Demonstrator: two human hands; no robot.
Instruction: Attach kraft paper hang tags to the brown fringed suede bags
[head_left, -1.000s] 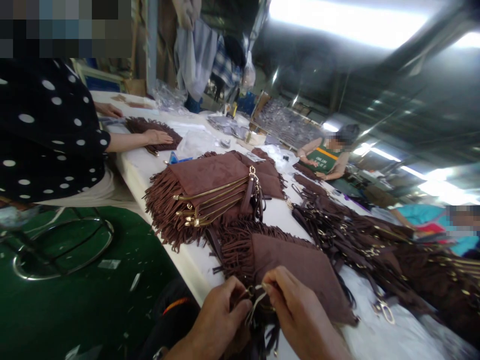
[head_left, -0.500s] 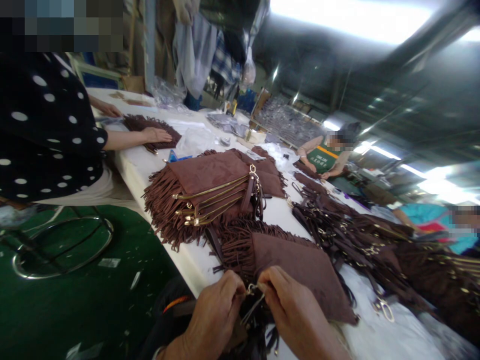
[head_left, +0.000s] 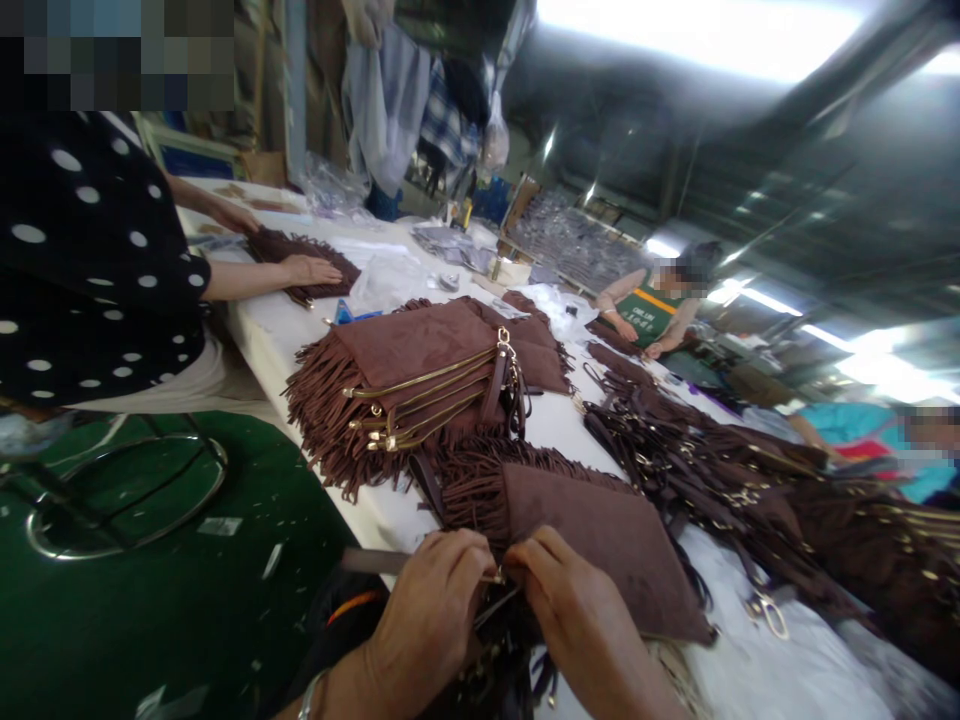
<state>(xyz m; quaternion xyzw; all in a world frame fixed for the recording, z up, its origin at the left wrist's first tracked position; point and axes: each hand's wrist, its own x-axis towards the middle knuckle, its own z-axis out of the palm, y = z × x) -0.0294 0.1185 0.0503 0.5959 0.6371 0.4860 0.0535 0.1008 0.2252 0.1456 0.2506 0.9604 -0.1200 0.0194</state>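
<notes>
Since likely light and limp, hold strap [head_left: 375, 562] beside fitting [head_left: 499, 577]: pinched in left grip [head_left: 435, 608], with closed right grip [head_left: 571, 605] hiding its contents.

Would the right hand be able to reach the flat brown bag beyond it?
Probably yes: nothing shows between the right hand and the flat brown bag, though that hand seems busy at a small metal fitting.

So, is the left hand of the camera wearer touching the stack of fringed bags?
No, the left hand holds a strap, and white table shows between it and the stack of bags.
</notes>
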